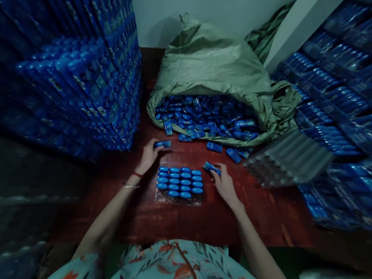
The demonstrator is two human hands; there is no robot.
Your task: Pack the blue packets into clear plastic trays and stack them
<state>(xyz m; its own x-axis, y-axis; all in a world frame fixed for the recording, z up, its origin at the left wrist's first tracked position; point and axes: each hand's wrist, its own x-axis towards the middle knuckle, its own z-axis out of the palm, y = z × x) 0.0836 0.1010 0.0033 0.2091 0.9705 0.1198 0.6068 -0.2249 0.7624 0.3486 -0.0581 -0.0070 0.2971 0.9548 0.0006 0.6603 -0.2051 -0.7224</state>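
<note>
A clear plastic tray [162, 198] lies on the dark red floor in front of me, filled with rows of small blue items [179, 183]. My left hand [148, 155] is beyond the tray's far left corner and pinches one blue item [163, 144]. My right hand [223, 183] is at the tray's right side and holds another blue item [211, 168] by its end. A green woven sack [207, 61] lies open behind the tray, spilling several of the same blue items [204, 121] onto the floor.
Tall stacks of filled blue trays [88, 83] stand at the left, and more filled trays [343, 108] are piled at the right. A stack of clear unfilled trays [287, 159] lies to the right of my right hand. Loose blue items [233, 154] lie between sack and tray.
</note>
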